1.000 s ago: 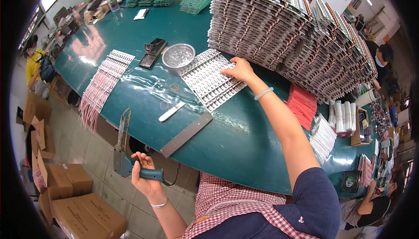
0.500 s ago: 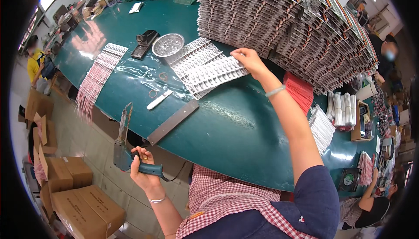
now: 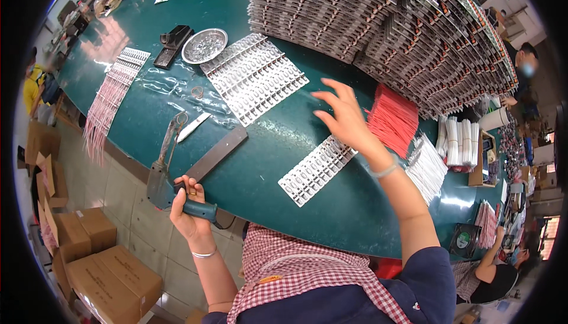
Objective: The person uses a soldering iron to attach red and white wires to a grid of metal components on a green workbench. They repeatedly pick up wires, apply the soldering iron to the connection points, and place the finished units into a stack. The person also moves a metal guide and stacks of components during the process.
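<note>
My left hand (image 3: pixel 188 222) is wrapped around the handle of a teal soldering gun (image 3: pixel 158 189), held at the table's near edge with its long tip pointing away from me. My right hand (image 3: pixel 350 124) hovers empty with fingers spread, left of a pile of red wires (image 3: pixel 392 120). Just below it, a narrow strip of small silvery parts (image 3: pixel 313 174) lies flat on the green table (image 3: pixel 266 188). Farther back, a larger panel of the same parts (image 3: pixel 255 78) lies by a round metal dish (image 3: pixel 205 46). A dark flat bar (image 3: pixel 216 155) rests between the gun and this panel.
Tall stacks of panels (image 3: pixel 331 16) rise at the back right. White wires (image 3: pixel 427 169) and bundles (image 3: pixel 458 141) lie at right. A panel with pinkish wires (image 3: pixel 118 90) is at left, near a white-handled tool (image 3: pixel 193 128). Cardboard boxes (image 3: pixel 115 279) stand on the floor.
My right hand has let go of a strip, which now lies nearer me, apart from the larger panel. The soldering gun stays in my left hand. The whole view has shifted slightly.
</note>
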The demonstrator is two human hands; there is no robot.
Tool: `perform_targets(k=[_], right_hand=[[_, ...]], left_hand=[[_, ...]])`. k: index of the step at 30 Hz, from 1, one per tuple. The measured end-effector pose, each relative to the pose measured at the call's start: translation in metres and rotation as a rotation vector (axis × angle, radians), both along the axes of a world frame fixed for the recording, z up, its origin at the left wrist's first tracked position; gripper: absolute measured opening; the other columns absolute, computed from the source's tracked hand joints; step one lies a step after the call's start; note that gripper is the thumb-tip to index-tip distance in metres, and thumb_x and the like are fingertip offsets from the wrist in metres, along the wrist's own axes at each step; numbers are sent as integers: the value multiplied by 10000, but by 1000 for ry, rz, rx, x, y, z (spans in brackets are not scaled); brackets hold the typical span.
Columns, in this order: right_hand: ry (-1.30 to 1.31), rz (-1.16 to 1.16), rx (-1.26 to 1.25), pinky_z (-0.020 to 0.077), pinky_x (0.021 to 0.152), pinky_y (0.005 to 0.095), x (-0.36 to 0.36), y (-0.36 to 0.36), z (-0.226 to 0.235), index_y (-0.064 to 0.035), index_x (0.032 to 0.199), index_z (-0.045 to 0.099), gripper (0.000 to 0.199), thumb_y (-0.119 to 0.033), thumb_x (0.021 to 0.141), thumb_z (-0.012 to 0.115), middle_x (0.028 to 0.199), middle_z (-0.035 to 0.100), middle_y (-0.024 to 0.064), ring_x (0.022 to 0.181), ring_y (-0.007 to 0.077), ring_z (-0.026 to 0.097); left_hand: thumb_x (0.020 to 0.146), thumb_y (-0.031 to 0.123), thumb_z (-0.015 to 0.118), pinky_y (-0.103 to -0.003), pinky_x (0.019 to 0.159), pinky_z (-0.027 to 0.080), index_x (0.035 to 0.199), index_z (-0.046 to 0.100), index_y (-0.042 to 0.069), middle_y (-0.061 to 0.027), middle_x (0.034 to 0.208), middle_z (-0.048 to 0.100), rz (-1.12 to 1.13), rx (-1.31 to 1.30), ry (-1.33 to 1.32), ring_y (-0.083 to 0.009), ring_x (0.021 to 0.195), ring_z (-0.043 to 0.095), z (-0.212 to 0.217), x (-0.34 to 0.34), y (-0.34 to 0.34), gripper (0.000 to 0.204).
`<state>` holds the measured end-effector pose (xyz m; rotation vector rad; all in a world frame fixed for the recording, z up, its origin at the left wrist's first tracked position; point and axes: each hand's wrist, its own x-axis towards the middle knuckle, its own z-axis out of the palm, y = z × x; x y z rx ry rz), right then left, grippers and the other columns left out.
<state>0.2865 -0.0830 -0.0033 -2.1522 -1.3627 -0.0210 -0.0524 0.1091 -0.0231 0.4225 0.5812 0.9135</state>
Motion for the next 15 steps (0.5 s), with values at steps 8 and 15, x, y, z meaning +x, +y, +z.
perform_targets(k=[8, 15], right_hand=[[96, 235, 89, 387, 972, 414, 1, 95, -33, -114, 999, 665, 259, -136, 757, 757, 1057, 576, 60, 1077, 277, 515], [144, 268, -27, 364, 972, 400, 13, 69, -26, -132, 990, 669, 229, -154, 776, 747, 1033, 571, 48, 1072, 266, 500]], left_hand=[[870, 28, 572, -609, 1124, 292, 1069, 591, 18, -117, 1071, 674, -76, -80, -36, -259, 1167, 584, 6, 23, -23, 200], [862, 23, 589, -626, 1114, 290, 1065, 592, 20, -120, 1052, 671, 23, -58, -25, -264, 1192, 574, 5, 57, -20, 203]])
